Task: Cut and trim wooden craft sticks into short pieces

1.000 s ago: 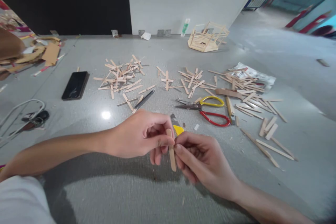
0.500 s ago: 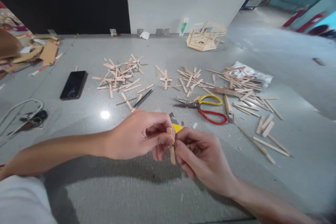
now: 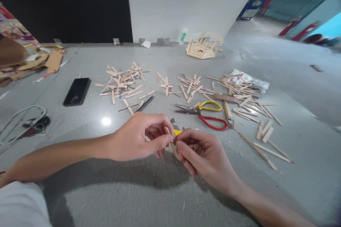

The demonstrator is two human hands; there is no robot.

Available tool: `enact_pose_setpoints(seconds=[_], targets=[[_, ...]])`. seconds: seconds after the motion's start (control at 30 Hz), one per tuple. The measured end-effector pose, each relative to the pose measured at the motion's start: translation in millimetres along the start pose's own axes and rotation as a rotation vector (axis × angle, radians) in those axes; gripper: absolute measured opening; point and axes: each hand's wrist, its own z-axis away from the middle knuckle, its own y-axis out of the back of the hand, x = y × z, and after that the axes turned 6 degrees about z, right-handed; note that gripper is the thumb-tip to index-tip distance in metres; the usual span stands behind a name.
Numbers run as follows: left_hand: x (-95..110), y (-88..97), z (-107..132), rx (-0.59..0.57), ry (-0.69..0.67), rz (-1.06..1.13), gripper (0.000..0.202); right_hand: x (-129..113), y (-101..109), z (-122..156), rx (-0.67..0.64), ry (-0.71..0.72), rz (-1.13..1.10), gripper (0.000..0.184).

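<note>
1. Work surface (image 3: 160,191): grey and flat. It carries every item listed below. All positions refer to the scissors (image 3: 197,110), which have one yellow and one red handle loop.

2. Cardboard scraps (image 3: 34,60): far to the left of the scissors and beyond them, at the edge of the surface.

3. Right stick pile (image 3: 239,90): just right of the scissors. It lies partly on a clear plastic bag (image 3: 252,79).

4. Left stick pile (image 3: 122,81): left of the scissors and slightly beyond them.

5. Stick frame (image 3: 204,46): an open hexagonal framework of sticks, well beyond the scissors and near the wall.

6. Left hand (image 3: 133,138): on the near side of the scissors, to their left. Thumb and forefinger are pinched together on the upper end of the craft stick (image 3: 167,131).

7. Right hand (image 3: 205,152): directly on the near side of the scissors. Its fingers are curled and closed on the lower part of the same stick. The two hands touch at the fingertips.

8. Phone (image 3: 76,91): dark screen upward, well left of the scissors.

9. Pen (image 3: 145,103): lying diagonally, left of the scissors.

10. Yellow cutter (image 3: 176,132): between the scissors and the hands, just behind the fingers. Whether it is held or lies on the surface cannot be determined.

11. Craft stick: held clear of the surface between both hands, tilted, near-left of the scissors.
</note>
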Motion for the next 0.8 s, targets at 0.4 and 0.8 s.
enact_pose_setpoints(seconds=[0.4, 0.8], targets=[[3, -4.2, 5, 0.141, -0.087, 0.024, 0.007, 11, 6, 3, 0.208, 0.246, 0.089, 0.027], [5, 6.1, 1, -0.034, 0.266, -0.181, 0.015, 19, 34, -26, 0.433, 0.374, 0.601, 0.024]])
